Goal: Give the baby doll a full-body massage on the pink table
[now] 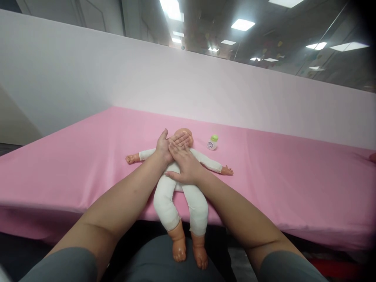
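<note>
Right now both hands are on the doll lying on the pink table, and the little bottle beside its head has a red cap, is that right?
Not quite: the bottle has a green cap, not red, as the head view shows. The rest holds: the left hand and right hand are both on the doll, which lies on the pink table, with the bottle beside its head.

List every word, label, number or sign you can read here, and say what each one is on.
No text here can be read.
The small bottle with the green cap, standing on the pink table right of the doll's head, has a white label with dark print: too small and blurred to read.
The doll, its white suit, the left hand and the right hand on it, and the wall behind show no writing.
</note>
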The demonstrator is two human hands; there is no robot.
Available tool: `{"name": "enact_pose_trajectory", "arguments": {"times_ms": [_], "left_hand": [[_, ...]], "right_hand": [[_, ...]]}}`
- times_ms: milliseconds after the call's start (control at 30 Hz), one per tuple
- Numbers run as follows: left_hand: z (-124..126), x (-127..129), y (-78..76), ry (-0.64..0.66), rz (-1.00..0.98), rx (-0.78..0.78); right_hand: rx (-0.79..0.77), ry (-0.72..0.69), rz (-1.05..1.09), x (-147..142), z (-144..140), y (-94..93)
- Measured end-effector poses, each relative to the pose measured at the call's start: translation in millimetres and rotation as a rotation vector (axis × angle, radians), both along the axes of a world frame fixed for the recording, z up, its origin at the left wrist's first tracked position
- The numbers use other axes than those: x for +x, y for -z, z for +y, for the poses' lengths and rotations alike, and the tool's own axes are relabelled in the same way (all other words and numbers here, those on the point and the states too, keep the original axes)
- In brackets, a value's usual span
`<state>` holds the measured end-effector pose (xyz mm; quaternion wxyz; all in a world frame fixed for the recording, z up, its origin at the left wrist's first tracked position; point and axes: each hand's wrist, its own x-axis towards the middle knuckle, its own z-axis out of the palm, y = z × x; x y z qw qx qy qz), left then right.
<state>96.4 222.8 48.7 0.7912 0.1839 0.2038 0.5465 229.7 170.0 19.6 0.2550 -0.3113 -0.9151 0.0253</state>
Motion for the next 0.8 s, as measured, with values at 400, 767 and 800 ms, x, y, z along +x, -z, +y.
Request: {"name": "enact_pose_trajectory", "arguments": {"times_ms": [400, 767, 800], "left_hand": [[17.7, -11.4, 7.0, -0.03, -0.005, -0.017], [5.1, -7.6, -0.5, -0.01, 0.023, 0.009], [3.4, -7.1, -1.8, 0.01, 0.017, 0.006]], "right_hand": [[-0.071, 0.21, -0.022, 3.7, 10.2, -3.4], [0.019, -0.024, -0.007, 4.4, 1.9, -3.2], [0.024, -0.007, -0.02, 4.7, 1.7, -3.9]]}}
